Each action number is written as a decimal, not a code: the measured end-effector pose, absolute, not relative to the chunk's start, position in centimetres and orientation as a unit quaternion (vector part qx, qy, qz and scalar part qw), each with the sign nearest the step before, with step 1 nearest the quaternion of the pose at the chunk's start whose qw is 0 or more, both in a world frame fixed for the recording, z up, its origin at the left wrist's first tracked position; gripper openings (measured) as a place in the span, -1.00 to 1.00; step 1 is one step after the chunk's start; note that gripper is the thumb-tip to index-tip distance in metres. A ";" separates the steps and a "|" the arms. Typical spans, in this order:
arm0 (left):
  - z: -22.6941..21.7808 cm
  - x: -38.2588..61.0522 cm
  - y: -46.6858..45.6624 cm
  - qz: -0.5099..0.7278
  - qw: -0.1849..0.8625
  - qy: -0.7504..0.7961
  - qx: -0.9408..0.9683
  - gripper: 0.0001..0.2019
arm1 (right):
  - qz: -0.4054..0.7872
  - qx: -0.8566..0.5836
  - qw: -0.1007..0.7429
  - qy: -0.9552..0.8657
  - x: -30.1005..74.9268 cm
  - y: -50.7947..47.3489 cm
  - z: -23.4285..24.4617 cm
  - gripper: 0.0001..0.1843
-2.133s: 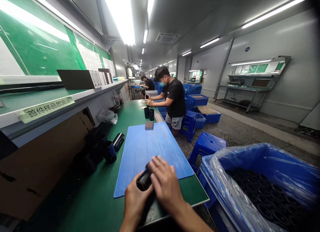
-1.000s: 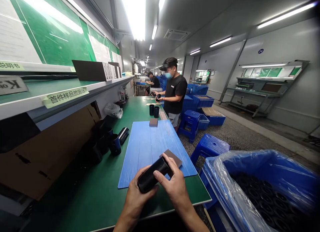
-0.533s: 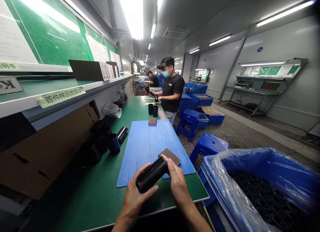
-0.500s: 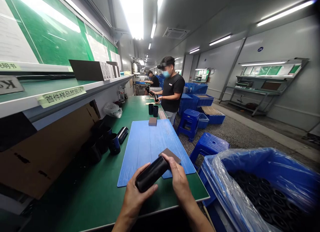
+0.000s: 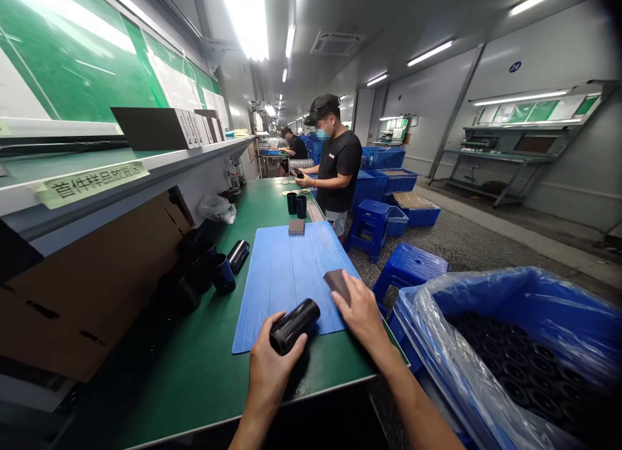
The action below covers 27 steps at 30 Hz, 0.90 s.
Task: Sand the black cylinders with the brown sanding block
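My left hand [image 5: 269, 362] is wrapped round a glossy black cylinder [image 5: 295, 325], holding it tilted above the near edge of the blue mat [image 5: 276, 275]. To its right, my right hand [image 5: 362, 314] grips a flat brown block [image 5: 336, 284], which looks like a sanding sponge, at the mat's right edge. Thumb and fingers lie on opposite sides of the block and cover part of it. A second brown block [image 5: 296, 227] rests at the far end of the mat.
Several black cylinders [image 5: 223, 273] stand or lie on the green table [image 5: 194, 346] at left. Two more [image 5: 301, 206] stand beyond the mat, near a co-worker [image 5: 337, 162] handling a dark item. At right are a plastic-lined blue bin [image 5: 418, 314] of black parts and blue stools [image 5: 413, 259].
My right hand has let go of the cylinder's far end and moved right onto the brown block. My left hand keeps the cylinder. The camera view has shifted slightly.
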<state>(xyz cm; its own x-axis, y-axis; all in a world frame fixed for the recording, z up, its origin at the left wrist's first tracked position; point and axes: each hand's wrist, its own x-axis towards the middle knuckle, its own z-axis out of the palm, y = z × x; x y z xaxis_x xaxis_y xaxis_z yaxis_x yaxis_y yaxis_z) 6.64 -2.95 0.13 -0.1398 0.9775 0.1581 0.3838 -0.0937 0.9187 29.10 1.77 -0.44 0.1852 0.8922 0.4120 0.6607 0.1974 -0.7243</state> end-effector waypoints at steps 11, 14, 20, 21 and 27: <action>0.2 6.1 -3.2 0.408 0.266 0.603 0.632 -0.45 | 0.301 -0.579 0.552 -0.519 29.8 -3.7 -0.4 -0.36; -0.1 6.2 -3.2 0.413 0.261 0.598 0.635 -0.43 | 0.212 -0.594 0.530 -0.567 29.1 -3.8 -0.5 -0.39; -0.1 6.1 -3.1 0.395 0.249 0.598 0.651 -0.45 | 0.141 -0.616 0.436 -0.641 28.0 -4.6 -0.6 -0.42; -0.1 6.1 -3.0 0.395 0.248 0.597 0.652 -0.46 | 0.136 -0.614 0.426 -0.651 27.6 -4.9 -0.6 -0.42; -0.8 6.0 -2.8 0.408 0.261 0.590 0.646 -0.47 | 0.095 -0.619 0.379 -0.681 24.4 -3.4 0.2 -0.46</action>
<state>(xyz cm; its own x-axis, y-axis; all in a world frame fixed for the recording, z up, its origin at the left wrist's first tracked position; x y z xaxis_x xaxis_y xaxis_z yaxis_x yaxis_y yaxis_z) 5.96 -2.78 -0.84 -0.0283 0.9754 0.2185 0.5492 -0.1675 0.8187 24.38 -3.39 0.19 0.0534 0.9151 0.3996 0.7716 0.2162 -0.5982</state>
